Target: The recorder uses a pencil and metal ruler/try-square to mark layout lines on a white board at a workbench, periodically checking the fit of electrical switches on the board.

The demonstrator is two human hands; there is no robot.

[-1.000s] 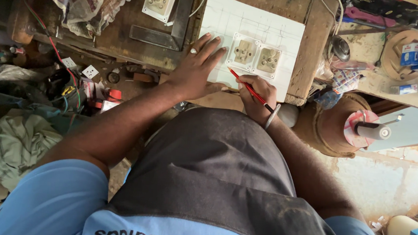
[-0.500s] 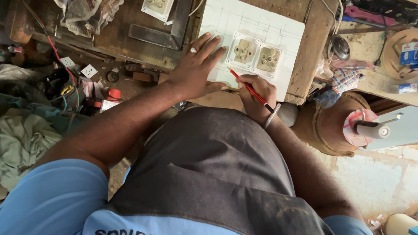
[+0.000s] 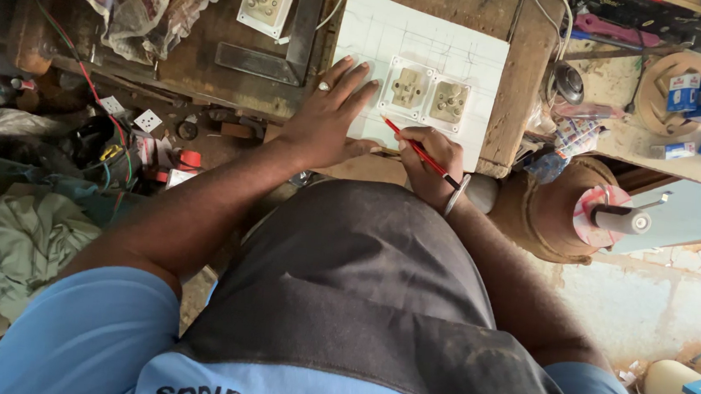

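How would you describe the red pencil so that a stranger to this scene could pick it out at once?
Find the white board lying on the wooden workbench. At its near edge, the right hand grips a thin red pencil, its tip towards the left of two pale sockets. It is the only slim red stick on the board.

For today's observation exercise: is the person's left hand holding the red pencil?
No. The left hand lies flat on the white board, while the right hand holds the red pencil.

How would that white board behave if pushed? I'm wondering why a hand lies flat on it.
The white board looks thin, flat and smooth, so it would probably slide on the wooden bench. It likely stays stiff: two sockets sit on it without sag. The left hand pressing it suggests it is light.
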